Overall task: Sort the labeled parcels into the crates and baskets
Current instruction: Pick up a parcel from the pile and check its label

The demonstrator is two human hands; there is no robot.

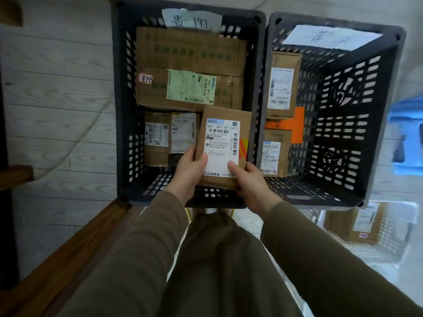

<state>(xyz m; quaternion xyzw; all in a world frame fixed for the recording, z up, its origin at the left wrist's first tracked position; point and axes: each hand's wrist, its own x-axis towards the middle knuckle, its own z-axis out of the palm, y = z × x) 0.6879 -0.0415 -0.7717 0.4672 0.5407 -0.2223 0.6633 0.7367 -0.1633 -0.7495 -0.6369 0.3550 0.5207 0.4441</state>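
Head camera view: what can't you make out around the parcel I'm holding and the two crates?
All head view.
Bottom of held parcel: covered by left hand and right hand.
Handwriting on the right crate sign: blurred.
Right frame edge cuts off the blue object.
Label of the parcel in the white basket: blurred, too small.

I saw a parcel-sorting room: dark slotted crates with handwritten destination tags held barcoded cardboard parcels.
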